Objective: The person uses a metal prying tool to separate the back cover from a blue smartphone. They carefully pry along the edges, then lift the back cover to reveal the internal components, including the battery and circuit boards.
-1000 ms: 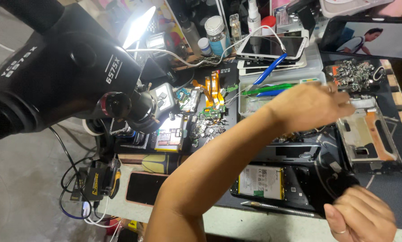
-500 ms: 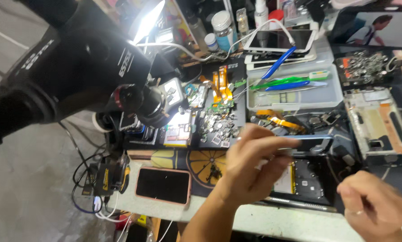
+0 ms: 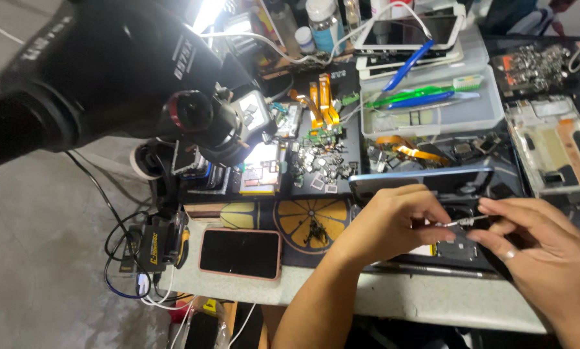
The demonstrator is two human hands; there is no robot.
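My left hand point(image 3: 393, 223) and my right hand point(image 3: 529, 249) meet at the front right of a cluttered repair bench. Between their fingertips both pinch a thin metal tool like a small screwdriver point(image 3: 461, 222). Just behind the hands an opened phone body point(image 3: 425, 181) with a blue edge lies on the black mat. Under the hands a small dark part point(image 3: 458, 249) rests on the mat.
A large black microscope point(image 3: 128, 71) overhangs the left of the bench. A phone in a pink case point(image 3: 240, 253) lies face up at the front edge. A clear tray point(image 3: 432, 106) with brushes, loose flex cables point(image 3: 319, 103), small parts point(image 3: 316, 161) and a phone frame point(image 3: 555, 145) fill the back.
My left arm drew back from the far right tray to the front of the bench. My right hand rose to meet it, and both now grip the thin tool.
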